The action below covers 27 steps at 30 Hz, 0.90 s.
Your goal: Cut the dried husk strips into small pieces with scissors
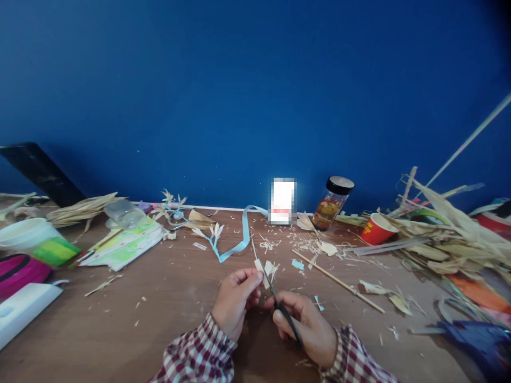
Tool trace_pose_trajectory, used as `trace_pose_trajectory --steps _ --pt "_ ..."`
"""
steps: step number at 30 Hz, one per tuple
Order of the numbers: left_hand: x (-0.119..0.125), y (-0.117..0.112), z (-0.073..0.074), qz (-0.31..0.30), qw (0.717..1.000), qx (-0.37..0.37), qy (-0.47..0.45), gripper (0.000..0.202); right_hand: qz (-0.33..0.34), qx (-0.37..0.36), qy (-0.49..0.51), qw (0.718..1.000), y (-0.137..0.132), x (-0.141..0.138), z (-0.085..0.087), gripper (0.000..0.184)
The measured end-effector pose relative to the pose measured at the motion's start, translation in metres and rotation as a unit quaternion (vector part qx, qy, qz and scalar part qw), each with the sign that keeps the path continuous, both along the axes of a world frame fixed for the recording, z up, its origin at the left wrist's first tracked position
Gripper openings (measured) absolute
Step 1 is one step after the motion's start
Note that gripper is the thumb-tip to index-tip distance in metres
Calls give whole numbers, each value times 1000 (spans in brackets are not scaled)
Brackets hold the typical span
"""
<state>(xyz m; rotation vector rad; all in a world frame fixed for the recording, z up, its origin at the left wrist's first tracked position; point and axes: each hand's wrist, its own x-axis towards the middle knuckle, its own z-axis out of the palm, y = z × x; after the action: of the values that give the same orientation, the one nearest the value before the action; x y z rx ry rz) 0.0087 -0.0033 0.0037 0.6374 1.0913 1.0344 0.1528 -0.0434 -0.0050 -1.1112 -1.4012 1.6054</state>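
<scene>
Our left hand [238, 298] is closed in a pinch on a pale husk piece [266, 282], low over the table [159, 319]. Our right hand [309, 324] is curled around black-handled scissors [289, 319], their blades at the piece. Beyond our hands lies a blue ribbon [246, 234]; to the right, a thin stick [339, 282].

PLACE: craft workspace | EVIDENCE: scissors [286, 313], dried husks [433, 242], blue ribbon [246, 226], trimmings [269, 244] across tabletop [159, 319]
</scene>
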Motion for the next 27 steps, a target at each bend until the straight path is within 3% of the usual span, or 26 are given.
trace_pose_trajectory --steps 27 --pt "-4 4 -1 13 1000 5 -4 24 -8 -16 -4 1000 0 -1 -6 32"
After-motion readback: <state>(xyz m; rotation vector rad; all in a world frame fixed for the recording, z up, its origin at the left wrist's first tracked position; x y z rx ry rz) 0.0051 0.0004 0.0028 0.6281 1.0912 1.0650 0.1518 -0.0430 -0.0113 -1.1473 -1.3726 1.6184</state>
